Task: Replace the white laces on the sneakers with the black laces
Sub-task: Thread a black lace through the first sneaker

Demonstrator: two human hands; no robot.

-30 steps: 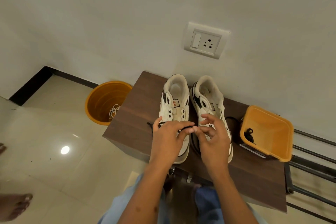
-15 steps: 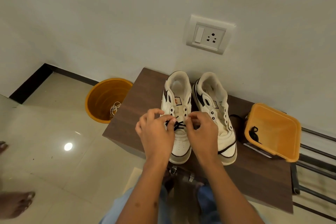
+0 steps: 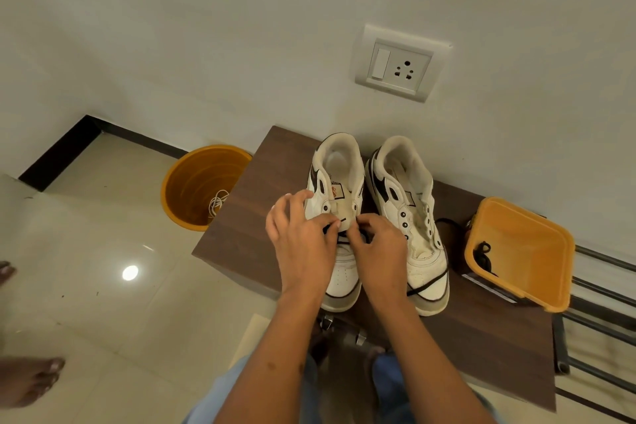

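Two white sneakers with black trim stand side by side on a brown wooden table, heels to the wall. Over the middle eyelets of the left sneaker, my left hand and my right hand each pinch an end of the black lace. Its lower rows are mostly hidden by my fingers. The right sneaker has no lace in its eyelets. Another black lace lies in the orange square container at the right.
An orange round bucket on the floor left of the table holds white laces. A wall socket sits above the sneakers. A metal rack stands right of the table. A bare foot shows at the lower left.
Both hands moved from the sneakers' toe area up to the left sneaker's middle eyelets, carrying the black lace ends.
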